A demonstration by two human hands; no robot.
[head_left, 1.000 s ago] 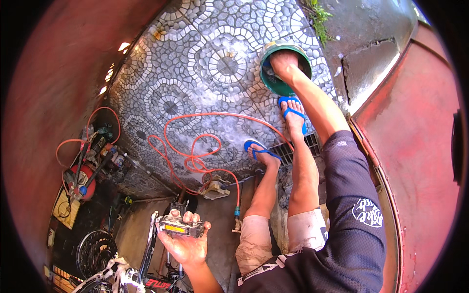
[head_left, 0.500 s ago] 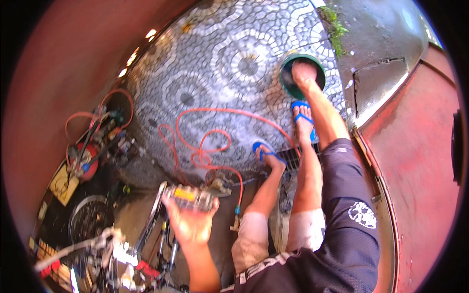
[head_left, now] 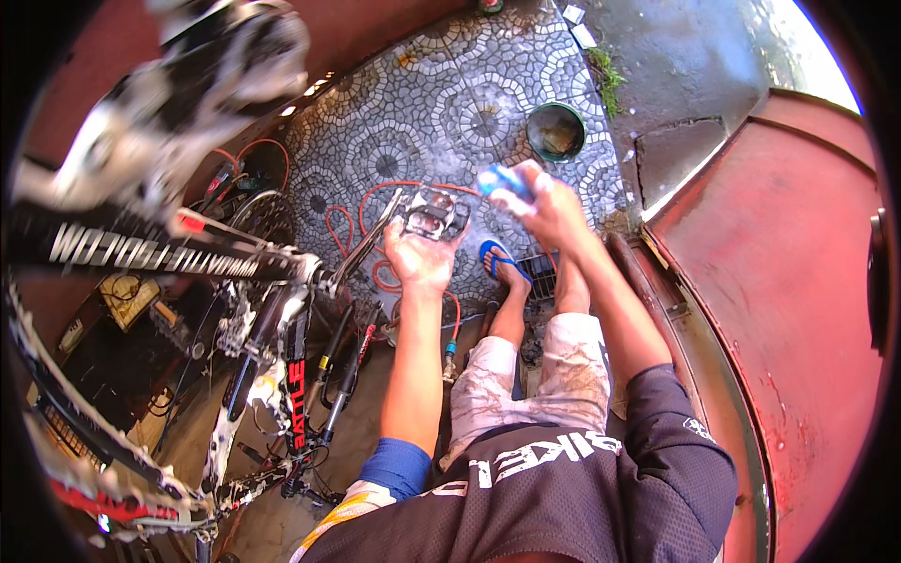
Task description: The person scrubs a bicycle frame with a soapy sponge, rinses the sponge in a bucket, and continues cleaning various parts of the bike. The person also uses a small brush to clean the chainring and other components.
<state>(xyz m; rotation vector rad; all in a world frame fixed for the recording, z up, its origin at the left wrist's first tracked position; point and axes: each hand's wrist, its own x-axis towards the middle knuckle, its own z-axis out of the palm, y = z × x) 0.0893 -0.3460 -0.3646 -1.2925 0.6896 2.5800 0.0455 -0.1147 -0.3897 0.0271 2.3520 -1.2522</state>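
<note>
My left hand (head_left: 421, 261) is closed around a bicycle pedal (head_left: 435, 215) from below, its cage showing above the palm. The pedal sits at the end of a crank arm (head_left: 368, 235) that runs to the bicycle. My right hand (head_left: 552, 214) grips a blue, foam-covered sponge (head_left: 504, 186), blurred by motion, just right of the pedal and apart from it. The bicycle frame (head_left: 150, 249) fills the left side, dark and white with red lettering, and patches of white foam cling to it.
A dark green bucket (head_left: 556, 132) stands on the patterned stone floor (head_left: 441, 103), beyond my right hand. An orange hose (head_left: 383, 272) loops across the floor past my feet. A red metal panel (head_left: 779, 272) rises on the right; a floor grate (head_left: 539, 278) lies by my foot.
My right hand has come out of the bucket and toward the pedal, now with the blue sponge in it. My left hand still holds the pedal. More of the bicycle shows at left.
</note>
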